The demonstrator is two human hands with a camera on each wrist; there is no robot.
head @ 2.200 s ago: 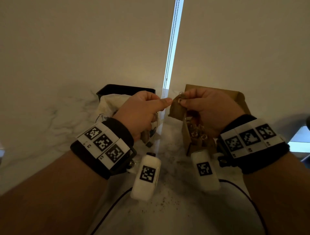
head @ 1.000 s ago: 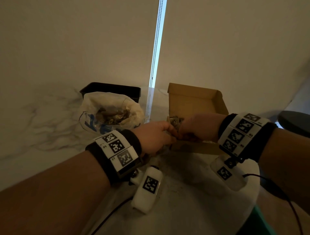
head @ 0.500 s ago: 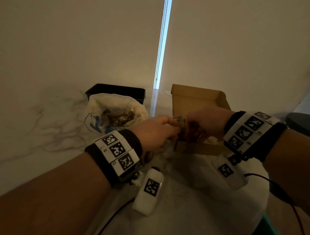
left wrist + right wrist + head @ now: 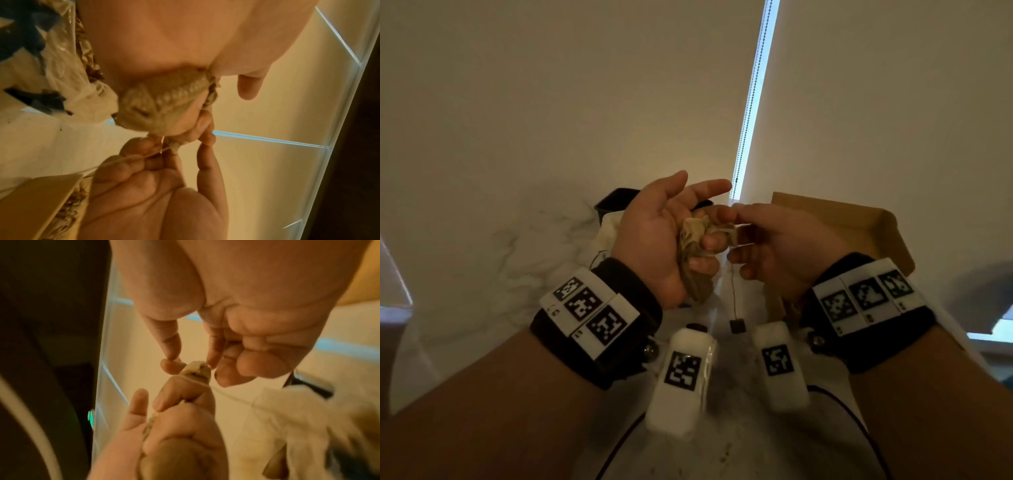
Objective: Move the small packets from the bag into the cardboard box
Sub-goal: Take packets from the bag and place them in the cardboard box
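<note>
a thin string with a small dark tag (image 4: 737, 325) hangs nearest, below the raised hands. the left hand (image 4: 654, 245) curls its lower fingers around a bunch of small packets (image 4: 695, 253), thumb and forefinger held straight and apart. the right hand (image 4: 774, 251) pinches the bunch's top end with its fingertips. behind the left hand sits the bag (image 4: 607, 228), and behind the right the cardboard box (image 4: 859, 222), against the wall.

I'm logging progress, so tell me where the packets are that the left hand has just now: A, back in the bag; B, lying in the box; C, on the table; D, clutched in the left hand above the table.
D: the left hand grips a bunch of packets in mid-air, between bag and box.
</note>
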